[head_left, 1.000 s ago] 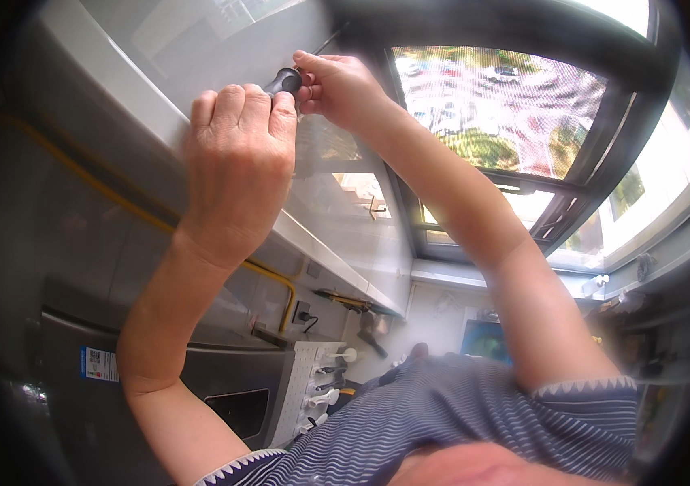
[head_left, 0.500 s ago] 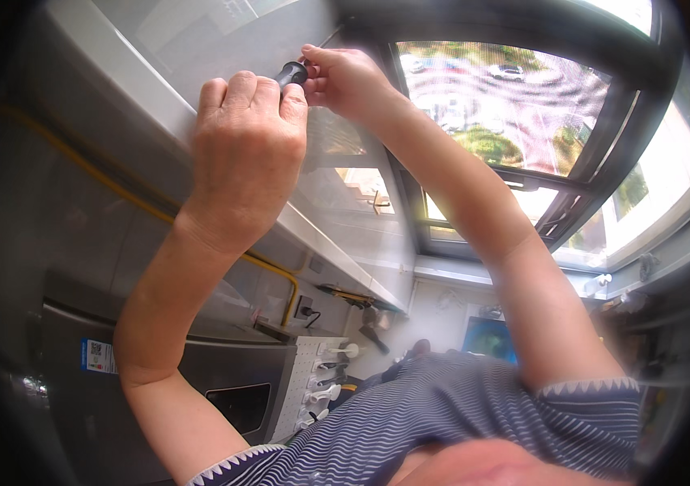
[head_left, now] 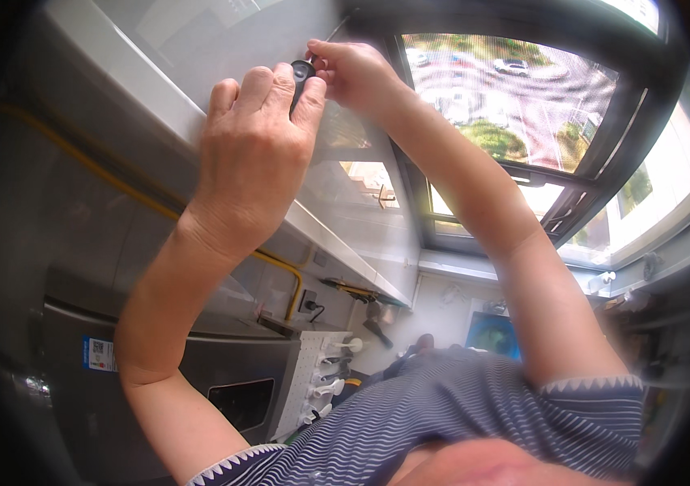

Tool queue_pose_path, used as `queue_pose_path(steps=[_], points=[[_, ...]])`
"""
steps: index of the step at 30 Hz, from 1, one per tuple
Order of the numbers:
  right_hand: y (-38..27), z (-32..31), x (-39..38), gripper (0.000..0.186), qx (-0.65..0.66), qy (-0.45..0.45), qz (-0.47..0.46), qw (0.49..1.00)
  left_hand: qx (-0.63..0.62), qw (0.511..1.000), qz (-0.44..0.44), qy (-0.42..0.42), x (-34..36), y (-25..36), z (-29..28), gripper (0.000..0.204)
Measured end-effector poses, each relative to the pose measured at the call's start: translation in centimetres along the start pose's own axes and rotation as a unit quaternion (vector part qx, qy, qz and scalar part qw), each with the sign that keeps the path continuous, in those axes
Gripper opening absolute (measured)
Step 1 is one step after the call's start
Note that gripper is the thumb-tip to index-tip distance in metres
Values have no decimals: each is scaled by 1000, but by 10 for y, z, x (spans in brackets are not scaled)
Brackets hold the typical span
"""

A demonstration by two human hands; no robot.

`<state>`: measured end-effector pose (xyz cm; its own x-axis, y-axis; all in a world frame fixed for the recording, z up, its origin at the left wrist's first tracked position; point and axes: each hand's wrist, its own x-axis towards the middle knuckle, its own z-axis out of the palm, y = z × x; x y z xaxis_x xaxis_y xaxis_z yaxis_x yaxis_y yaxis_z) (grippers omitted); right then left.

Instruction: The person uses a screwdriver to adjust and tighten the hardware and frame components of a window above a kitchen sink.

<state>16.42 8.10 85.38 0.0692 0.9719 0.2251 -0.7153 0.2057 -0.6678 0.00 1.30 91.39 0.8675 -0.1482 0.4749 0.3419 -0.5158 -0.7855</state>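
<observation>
High against the glossy white panel (head_left: 159,57), my left hand (head_left: 256,150) is closed over a black tool (head_left: 303,74) with a rounded, dished end, which shows between its fingers. Just above and to the right, my right hand (head_left: 353,74) has its fingertips pinched at a thin dark part beside that end. What exactly this part is, and where it meets the panel, is too small and partly hidden to tell.
A dark-framed screened window (head_left: 507,105) fills the upper right. A yellow pipe (head_left: 118,176) runs along the left wall above a steel appliance (head_left: 86,405), with a white pegboard (head_left: 304,373) beside it. A blue-green basin or mat (head_left: 491,332) lies lower right.
Both hands have moved up and slightly right along the panel. My left fingers have shifted around the black tool, which now shows between them.
</observation>
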Motion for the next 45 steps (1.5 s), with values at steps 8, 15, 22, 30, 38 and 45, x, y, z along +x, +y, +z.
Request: queue_pose_path(steps=[8, 15, 22, 30, 38, 45], points=[[1, 3, -4, 18, 11, -5, 4, 1000, 6, 997, -35, -66, 0, 5, 2, 19], [1, -8, 6, 17, 30, -25, -2, 999, 6, 1000, -10, -9, 3, 3, -1, 19], [0, 1, -5, 17, 16, -6, 4, 1000, -5, 999, -32, -44, 3, 5, 2, 21], [0, -4, -2, 13, 25, -29, -7, 999, -1, 1000, -22, 1, 3, 3, 2, 20], [0, -3, 0, 14, 40, -58, 3, 998, 0, 997, -55, -50, 7, 0, -5, 18], [1, -2, 1, 15, 30, -25, -3, 999, 26, 999, 8, 22, 2, -3, 3, 15]])
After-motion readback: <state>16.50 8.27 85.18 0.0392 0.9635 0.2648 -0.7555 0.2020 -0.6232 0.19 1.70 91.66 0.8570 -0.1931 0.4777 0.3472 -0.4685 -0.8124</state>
